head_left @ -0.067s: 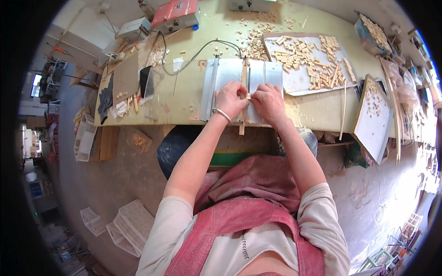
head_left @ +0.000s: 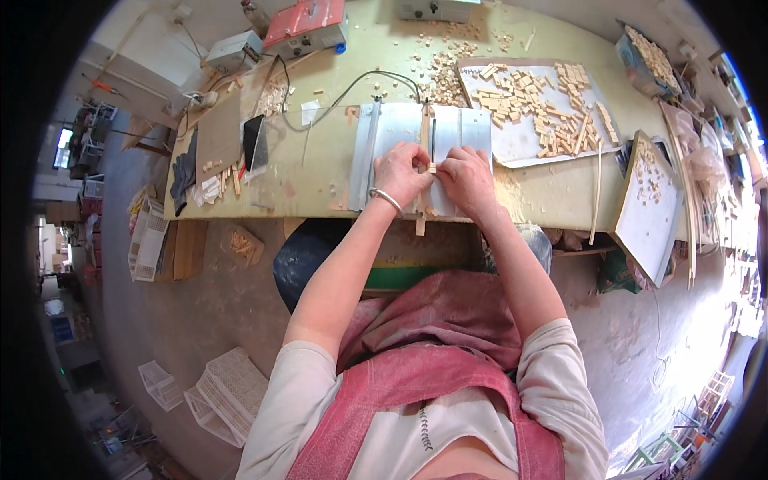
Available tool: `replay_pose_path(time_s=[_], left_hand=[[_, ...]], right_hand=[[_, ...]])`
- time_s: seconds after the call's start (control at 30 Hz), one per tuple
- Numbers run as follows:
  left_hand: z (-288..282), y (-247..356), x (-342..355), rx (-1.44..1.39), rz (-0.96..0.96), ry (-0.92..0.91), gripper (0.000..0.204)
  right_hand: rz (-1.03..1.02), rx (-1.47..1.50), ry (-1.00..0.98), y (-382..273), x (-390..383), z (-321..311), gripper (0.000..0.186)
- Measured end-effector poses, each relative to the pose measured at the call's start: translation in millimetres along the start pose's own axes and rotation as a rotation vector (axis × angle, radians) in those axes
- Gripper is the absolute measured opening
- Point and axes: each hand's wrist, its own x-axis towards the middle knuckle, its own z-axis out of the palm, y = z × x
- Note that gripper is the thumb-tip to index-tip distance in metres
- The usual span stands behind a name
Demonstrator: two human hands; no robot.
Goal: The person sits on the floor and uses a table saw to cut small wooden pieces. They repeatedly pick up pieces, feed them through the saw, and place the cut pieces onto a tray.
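My left hand (head_left: 402, 171), with a pale bangle at its wrist, and my right hand (head_left: 466, 178) meet over a metal plate (head_left: 396, 122) on the bench. Both have fingertips pinched on a small wooden block (head_left: 433, 168), which the fingers partly cover. Just beyond the block, a narrow dark slot (head_left: 434, 134) runs away from me in the plate; whether a blade stands in it is too small to tell. Beside the slot lies a wooden strip (head_left: 420, 226), its near end jutting past the bench edge.
On the right, a white-lined board (head_left: 520, 148) carries many small wooden blocks. Loose offcuts (head_left: 448, 68) lie behind the plate. A phone (head_left: 254, 142), a dark glove (head_left: 184, 172) and a cable (head_left: 352, 82) are to the left. A tilted tray (head_left: 652, 212) leans at the right edge.
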Motion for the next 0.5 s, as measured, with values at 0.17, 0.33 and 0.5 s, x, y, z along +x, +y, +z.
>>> replay_pose_path(time_s=[0.17, 0.33, 0.5], left_hand=[[2.9, -1.3, 3.2, 0.016, 0.001, 0.011, 0.023], [2.6, -2.6, 8.5, -0.044, -0.053, -0.027, 0.017], [4.5, -5.1, 15.4, 0.006, -0.016, -0.006, 0.023]], right_hand=[[-0.002, 0.026, 0.008, 1.0, 2.6, -1.1, 0.004], [0.022, 0.052, -0.016, 3.2, 5.6, -1.3, 0.006], [0.040, 0.066, -0.030, 7.7, 9.9, -0.5, 0.006]])
